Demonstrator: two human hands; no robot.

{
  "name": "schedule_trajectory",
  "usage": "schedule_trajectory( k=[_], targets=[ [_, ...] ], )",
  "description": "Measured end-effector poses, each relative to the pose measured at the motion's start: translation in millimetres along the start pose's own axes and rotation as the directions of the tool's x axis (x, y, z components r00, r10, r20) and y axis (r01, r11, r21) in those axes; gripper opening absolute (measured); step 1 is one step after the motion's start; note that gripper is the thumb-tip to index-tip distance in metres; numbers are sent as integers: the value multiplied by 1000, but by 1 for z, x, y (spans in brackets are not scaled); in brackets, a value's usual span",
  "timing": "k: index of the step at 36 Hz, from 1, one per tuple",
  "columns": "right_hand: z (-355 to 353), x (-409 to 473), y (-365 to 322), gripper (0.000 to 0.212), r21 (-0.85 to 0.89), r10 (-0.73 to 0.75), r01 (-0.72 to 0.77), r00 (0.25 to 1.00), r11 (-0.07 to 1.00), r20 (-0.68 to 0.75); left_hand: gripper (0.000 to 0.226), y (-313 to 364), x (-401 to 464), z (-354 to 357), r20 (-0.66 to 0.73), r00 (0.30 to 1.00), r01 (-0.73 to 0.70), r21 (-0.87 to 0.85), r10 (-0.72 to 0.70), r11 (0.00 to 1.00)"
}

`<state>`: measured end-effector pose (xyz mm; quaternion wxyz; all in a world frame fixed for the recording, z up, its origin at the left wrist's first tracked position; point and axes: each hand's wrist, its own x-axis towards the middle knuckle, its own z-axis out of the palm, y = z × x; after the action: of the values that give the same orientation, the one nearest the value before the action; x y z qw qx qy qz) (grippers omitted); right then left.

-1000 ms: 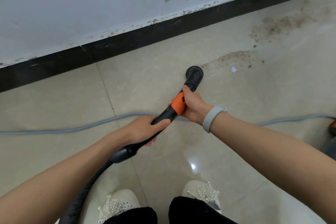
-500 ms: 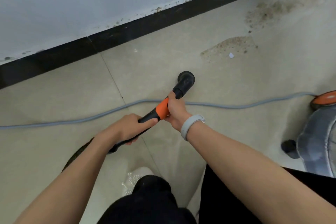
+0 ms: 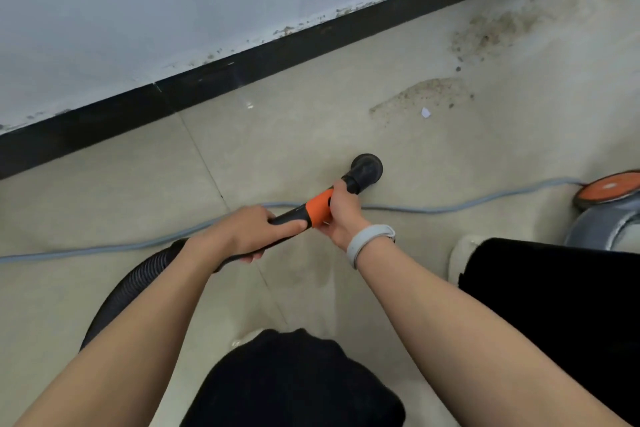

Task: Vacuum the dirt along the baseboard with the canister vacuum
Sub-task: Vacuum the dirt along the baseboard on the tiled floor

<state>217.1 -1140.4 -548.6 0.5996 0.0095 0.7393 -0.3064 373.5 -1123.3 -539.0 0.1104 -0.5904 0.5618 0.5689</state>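
My left hand [image 3: 247, 230] grips the black vacuum wand handle [image 3: 289, 217]. Just ahead of it, my right hand [image 3: 341, 217] holds the wand at its orange collar [image 3: 318, 206]. The round black nozzle [image 3: 366, 168] points down at the beige tile floor. Brown dirt [image 3: 424, 97] lies in a patch beyond the nozzle to the right, apart from it, and a second dirt patch [image 3: 491, 35] sits further right near the black baseboard [image 3: 311, 45]. The ribbed black hose [image 3: 138, 282] curves down to the left. The grey and orange canister [image 3: 609, 211] stands at the right edge.
A grey power cord [image 3: 450, 206] runs across the floor under the wand from the left edge to the canister. A small white scrap [image 3: 425, 112] lies in the nearer dirt patch. My black trouser legs [image 3: 298, 381] and a pale shoe [image 3: 462, 253] fill the bottom.
The nozzle has pulled back from the nearer dirt patch toward me, over the cord. The canister has come into view at the right, and my legs have shifted.
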Motion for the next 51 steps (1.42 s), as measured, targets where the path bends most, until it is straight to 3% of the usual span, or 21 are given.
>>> schedule_trajectory(
  k=[4,8,11,15,20,23,24,29,36,46,51],
  targets=[
    [-4,19,-40,33,-35,-18,19,1000,999,18,60,33,20,-6,-86,996,-11,26,13,1000],
    [-1,28,-77,41,-120,12,4,991,993,136,72,56,32,-10,-191,981,32,27,-26,999],
    [1,32,-98,41,-182,73,-33,974,983,216,67,71,32,-14,-241,967,95,22,-87,995],
    [1,20,-125,39,-200,185,-130,939,971,290,60,95,26,-22,-254,952,176,9,-168,984],
    [-9,19,-154,21,-95,277,-260,910,961,309,58,123,23,-33,-236,944,237,-11,-233,971],
    [-22,22,-160,27,-262,255,-171,908,950,331,57,134,30,-25,-232,947,224,-17,-221,974],
    [-27,28,-159,19,-322,216,-107,921,941,324,56,135,33,-21,-235,949,214,-9,-211,977],
    [-47,43,-153,16,-302,229,-132,922,944,313,58,139,44,0,-208,960,193,10,-186,981],
    [-61,53,-158,23,-277,200,-113,929,954,311,57,154,50,1,-173,972,164,10,-160,986],
    [-105,78,-159,42,-236,73,-41,989,971,130,56,175,81,29,-116,993,39,76,-30,996],
    [-115,86,-159,46,-235,33,-4,992,972,119,57,178,86,40,-151,989,17,106,-1,994]
  ],
)
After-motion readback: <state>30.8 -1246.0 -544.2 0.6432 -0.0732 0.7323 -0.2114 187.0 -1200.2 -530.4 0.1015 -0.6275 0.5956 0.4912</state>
